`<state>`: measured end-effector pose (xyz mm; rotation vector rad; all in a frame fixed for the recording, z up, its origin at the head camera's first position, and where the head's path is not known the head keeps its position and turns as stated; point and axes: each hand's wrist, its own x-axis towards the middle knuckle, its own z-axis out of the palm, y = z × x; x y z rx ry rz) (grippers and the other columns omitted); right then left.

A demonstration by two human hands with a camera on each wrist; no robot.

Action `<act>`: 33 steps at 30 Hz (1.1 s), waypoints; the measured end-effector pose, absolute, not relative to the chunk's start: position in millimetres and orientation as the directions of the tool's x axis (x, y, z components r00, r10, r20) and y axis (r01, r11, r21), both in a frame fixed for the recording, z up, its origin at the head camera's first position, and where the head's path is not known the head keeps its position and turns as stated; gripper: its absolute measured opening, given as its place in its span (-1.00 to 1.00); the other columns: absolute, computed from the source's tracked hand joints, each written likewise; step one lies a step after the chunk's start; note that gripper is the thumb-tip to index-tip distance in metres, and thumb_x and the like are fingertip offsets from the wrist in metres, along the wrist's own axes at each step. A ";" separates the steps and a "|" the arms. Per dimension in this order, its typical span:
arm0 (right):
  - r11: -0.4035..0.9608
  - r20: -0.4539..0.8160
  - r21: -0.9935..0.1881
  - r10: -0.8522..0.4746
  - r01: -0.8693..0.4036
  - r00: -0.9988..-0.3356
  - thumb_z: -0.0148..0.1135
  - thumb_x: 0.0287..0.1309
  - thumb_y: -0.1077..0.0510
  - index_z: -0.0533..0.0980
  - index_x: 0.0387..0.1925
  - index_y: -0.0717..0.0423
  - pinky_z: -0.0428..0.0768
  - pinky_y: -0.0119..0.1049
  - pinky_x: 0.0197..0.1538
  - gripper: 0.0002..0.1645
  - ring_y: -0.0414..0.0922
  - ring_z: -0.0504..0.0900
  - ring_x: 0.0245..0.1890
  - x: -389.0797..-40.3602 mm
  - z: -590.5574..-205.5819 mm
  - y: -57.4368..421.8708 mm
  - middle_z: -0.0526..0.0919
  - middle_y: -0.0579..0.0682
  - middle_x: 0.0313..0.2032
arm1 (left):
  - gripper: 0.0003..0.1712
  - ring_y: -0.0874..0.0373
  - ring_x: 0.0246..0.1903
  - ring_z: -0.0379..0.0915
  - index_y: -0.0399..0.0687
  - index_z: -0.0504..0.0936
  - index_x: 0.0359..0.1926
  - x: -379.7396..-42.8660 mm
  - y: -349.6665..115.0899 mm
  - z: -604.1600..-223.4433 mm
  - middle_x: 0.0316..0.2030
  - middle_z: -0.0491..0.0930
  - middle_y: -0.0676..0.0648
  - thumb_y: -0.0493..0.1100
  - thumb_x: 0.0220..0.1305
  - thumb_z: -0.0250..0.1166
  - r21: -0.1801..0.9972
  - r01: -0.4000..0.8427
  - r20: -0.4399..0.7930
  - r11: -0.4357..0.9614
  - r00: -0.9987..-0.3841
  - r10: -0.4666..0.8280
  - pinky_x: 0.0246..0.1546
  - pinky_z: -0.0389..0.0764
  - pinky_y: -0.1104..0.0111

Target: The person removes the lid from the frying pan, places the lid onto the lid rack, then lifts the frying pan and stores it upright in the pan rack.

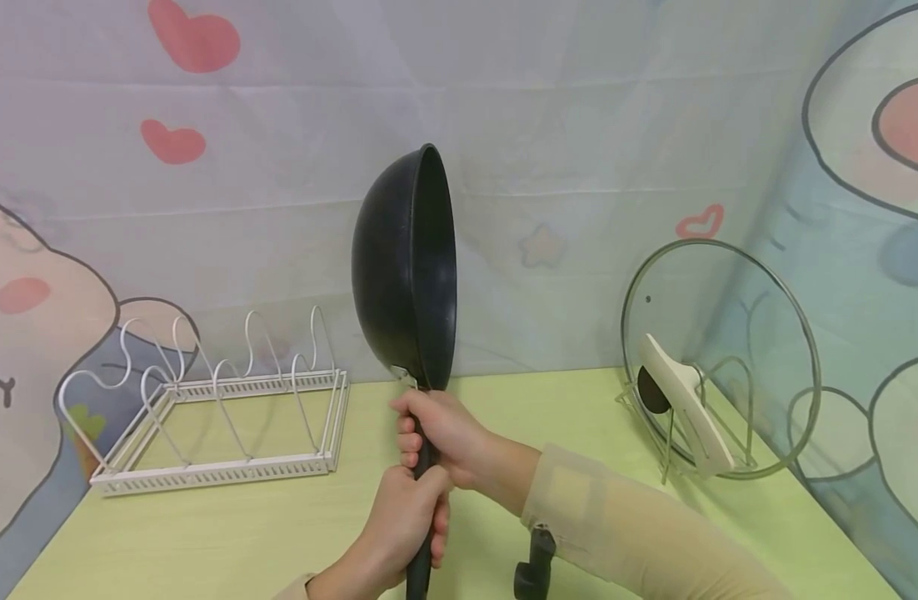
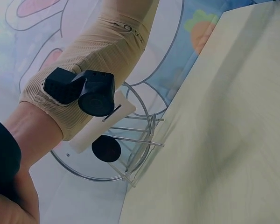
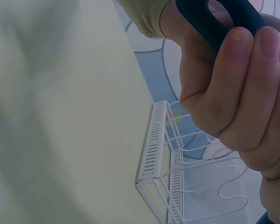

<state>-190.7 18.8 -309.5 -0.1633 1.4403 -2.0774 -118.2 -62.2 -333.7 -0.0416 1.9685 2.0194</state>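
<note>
A deep black wok (image 1: 387, 267) is held up on its side, its open face turned right and its long handle (image 1: 420, 571) pointing down. My right hand (image 1: 447, 433) grips the handle just below the metal joint. Lower down, my left hand (image 1: 406, 517) wraps round the same handle, thumb across it. Curled fingers (image 3: 242, 84) show around the handle in the right wrist view, close to the hanging hole at its end. The left wrist view shows mostly the right sleeve (image 2: 93, 60), with the handle dark at the left edge.
A white wire rack (image 1: 219, 475) stands at left on the pale green table (image 1: 256, 542). At right, a glass lid (image 1: 815, 375) leans in a small wire stand (image 1: 665, 454), with a cream-coloured bar (image 1: 687, 400) and black knob (image 1: 651, 392) at its middle. A patterned cloth (image 1: 541, 125) hangs behind.
</note>
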 end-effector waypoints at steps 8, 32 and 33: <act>-0.224 -0.224 -0.889 -0.546 0.398 -0.807 0.00 0.17 0.11 0.14 -0.73 0.01 0.28 -0.48 -0.64 -0.59 -0.28 0.18 -0.79 -191.1 -306.8 15.8 0.14 -0.18 -0.75 | -0.60 0.28 -0.97 0.24 -0.06 0.34 -0.87 -119.2 -64.9 -333.3 -0.97 0.28 0.12 -0.22 0.08 -0.01 0.970 -0.243 -0.239 0.002 -0.952 0.189 -0.89 0.36 0.40; -0.225 -0.206 -0.893 -0.565 0.389 -0.799 0.01 0.17 0.12 0.17 -0.73 0.02 0.31 -0.47 -0.64 -0.59 -0.26 0.20 -0.81 -191.8 -301.6 8.7 0.14 -0.16 -0.77 | -0.60 0.29 -0.97 0.24 -0.07 0.33 -0.86 -120.5 -72.1 -329.7 -0.95 0.29 0.12 -0.22 0.09 0.00 0.972 -0.235 -0.232 0.003 -0.957 0.173 -0.88 0.38 0.40; -0.224 -0.206 -0.894 -0.564 0.388 -0.799 0.01 0.17 0.12 0.17 -0.74 0.02 0.31 -0.47 -0.64 -0.59 -0.26 0.20 -0.81 -191.7 -301.3 8.2 0.14 -0.16 -0.77 | -0.60 0.28 -0.97 0.24 -0.07 0.33 -0.86 -120.6 -72.5 -329.6 -0.95 0.29 0.12 -0.22 0.09 0.00 0.972 -0.235 -0.232 0.003 -0.958 0.171 -0.88 0.38 0.39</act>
